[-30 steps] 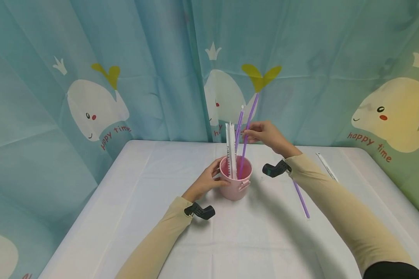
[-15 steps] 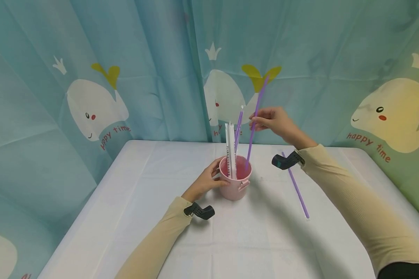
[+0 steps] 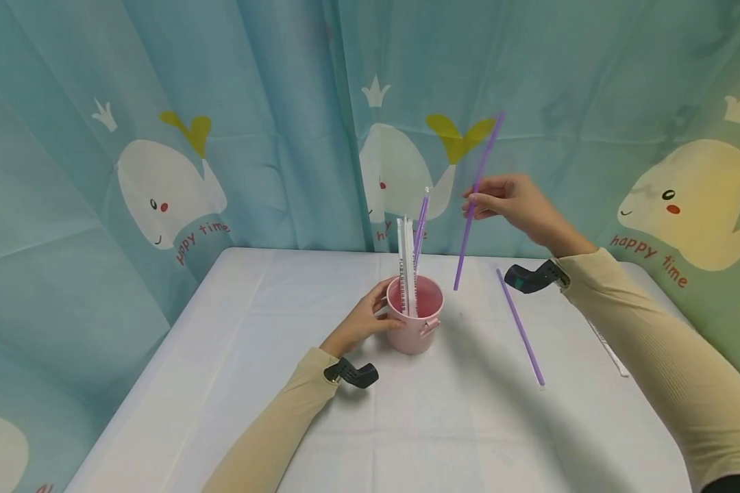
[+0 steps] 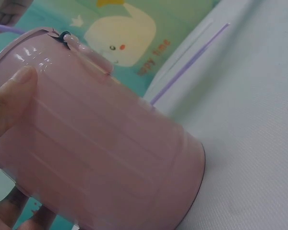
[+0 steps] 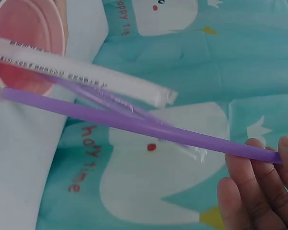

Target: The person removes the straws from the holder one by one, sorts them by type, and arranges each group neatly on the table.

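Observation:
My left hand (image 3: pixel 364 318) grips the side of a small pink bucket (image 3: pixel 412 339) standing on the table. In the left wrist view its thumb (image 4: pixel 21 88) lies on the bucket's outer wall. White paper-wrapped straws (image 3: pixel 405 257) and a purple straw in a clear wrapper (image 3: pixel 421 226) lean up out of the bucket. Up to the right, my right hand (image 3: pixel 514 202) pinches a bare purple straw (image 3: pixel 484 161). That straw is tilted, and its lower end is outside the bucket, right of the rim. The right wrist view shows the purple straw (image 5: pixel 177 135) between thumb and fingers.
Right of the bucket, a wrapped purple straw (image 3: pixel 521 327) lies on the white table (image 3: pixel 284 342). A white-wrapped straw (image 3: pixel 610 352) lies farther right, partly hidden by the right sleeve. A whale-print curtain (image 3: pixel 271 137) hangs behind the table.
My right hand has moved up and right, drawing the purple straw out of the bucket. My left hand and the bucket have stayed in place.

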{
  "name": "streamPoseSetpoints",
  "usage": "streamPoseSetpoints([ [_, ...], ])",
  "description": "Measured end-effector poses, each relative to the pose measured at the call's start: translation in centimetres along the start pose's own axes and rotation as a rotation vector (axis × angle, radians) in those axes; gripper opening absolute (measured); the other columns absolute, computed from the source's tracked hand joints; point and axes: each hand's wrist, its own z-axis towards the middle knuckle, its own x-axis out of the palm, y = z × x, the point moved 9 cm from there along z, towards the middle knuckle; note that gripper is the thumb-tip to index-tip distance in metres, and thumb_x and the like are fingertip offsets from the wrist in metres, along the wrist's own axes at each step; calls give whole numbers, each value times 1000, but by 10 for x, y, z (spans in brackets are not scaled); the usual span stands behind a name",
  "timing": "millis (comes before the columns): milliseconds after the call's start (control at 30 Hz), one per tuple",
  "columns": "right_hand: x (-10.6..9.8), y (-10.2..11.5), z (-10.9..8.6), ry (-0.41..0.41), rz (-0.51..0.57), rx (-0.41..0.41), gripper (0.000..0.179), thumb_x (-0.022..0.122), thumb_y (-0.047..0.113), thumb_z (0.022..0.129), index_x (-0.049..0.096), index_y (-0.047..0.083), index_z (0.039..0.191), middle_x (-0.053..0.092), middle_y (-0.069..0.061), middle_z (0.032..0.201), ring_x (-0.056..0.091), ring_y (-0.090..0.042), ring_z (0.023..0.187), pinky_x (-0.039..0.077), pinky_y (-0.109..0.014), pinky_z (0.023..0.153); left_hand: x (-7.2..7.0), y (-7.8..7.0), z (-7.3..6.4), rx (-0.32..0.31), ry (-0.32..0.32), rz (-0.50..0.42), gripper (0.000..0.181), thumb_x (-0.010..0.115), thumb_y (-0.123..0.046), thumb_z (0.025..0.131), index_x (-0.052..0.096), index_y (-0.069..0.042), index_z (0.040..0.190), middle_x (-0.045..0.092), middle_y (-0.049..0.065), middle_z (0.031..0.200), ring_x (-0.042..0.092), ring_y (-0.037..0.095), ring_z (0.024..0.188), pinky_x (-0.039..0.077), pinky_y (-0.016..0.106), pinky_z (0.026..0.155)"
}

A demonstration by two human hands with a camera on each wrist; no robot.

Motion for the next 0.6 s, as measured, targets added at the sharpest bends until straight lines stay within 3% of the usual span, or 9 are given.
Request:
streamPoseSetpoints([
  [233,-19,-9,-16,-17,-100,38,30,59,13,92,60,-12,109,71,13,81,68,0,77,57,-15,71,0,-2,-1,-19,5,-10,83,70,-4,81,24,-16,149,26,9,155,25,30,143,29,50,115],
  [467,-33,-36,-33,-7,-144,139,34,57,14,93,57,-13,113,72,14,82,67,1,77,57,-15,69,3,-22,-10,-17,24,21,84,72,-7,81,23,-8,149,26,16,154,27,37,141,31,52,113],
  [600,-38,-51,-41,2,-166,181,36,58,15,93,56,-13,114,71,14,81,67,1,75,56,-14,69,1,-10,-4,-23,11,8,84,71,-6,81,23,-12,149,25,13,155,25,34,143,30,52,114],
])
